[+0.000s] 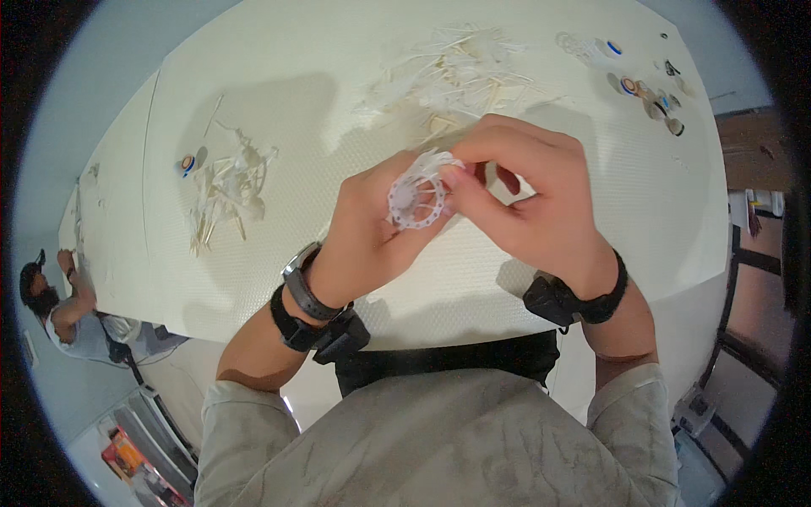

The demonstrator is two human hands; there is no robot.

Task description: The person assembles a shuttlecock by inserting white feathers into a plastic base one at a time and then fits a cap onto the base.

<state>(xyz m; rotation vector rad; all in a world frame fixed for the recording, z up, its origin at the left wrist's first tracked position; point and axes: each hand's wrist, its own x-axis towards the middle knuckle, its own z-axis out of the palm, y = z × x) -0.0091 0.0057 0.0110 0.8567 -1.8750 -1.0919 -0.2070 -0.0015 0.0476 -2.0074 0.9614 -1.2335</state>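
Both hands meet above the near middle of the table [253,279], well clear of its surface. The left hand [363,232] holds a small white ring [416,203] with holes around its rim, thumb and fingers closed on its lower left side, so the ring's flat face turns up toward the camera. The right hand [528,198] comes in from the right, its fingertips [452,179] pinched narrow on the ring's upper right edge, where thin white strips fan out (whether they grip a strip or the rim itself I cannot tell). The ring thus lies between the two hands, touching both.

Other things sit well apart. A pile of white strips [448,80] lies beyond the hands toward the far edge, a smaller heap [228,186] lies toward the left edge with a small round spool [187,164] beside it, and more small round pieces [642,89] sit near the far right corner. Nothing stands between the hands and the ring. Another person [63,308] works beyond the table's left end.
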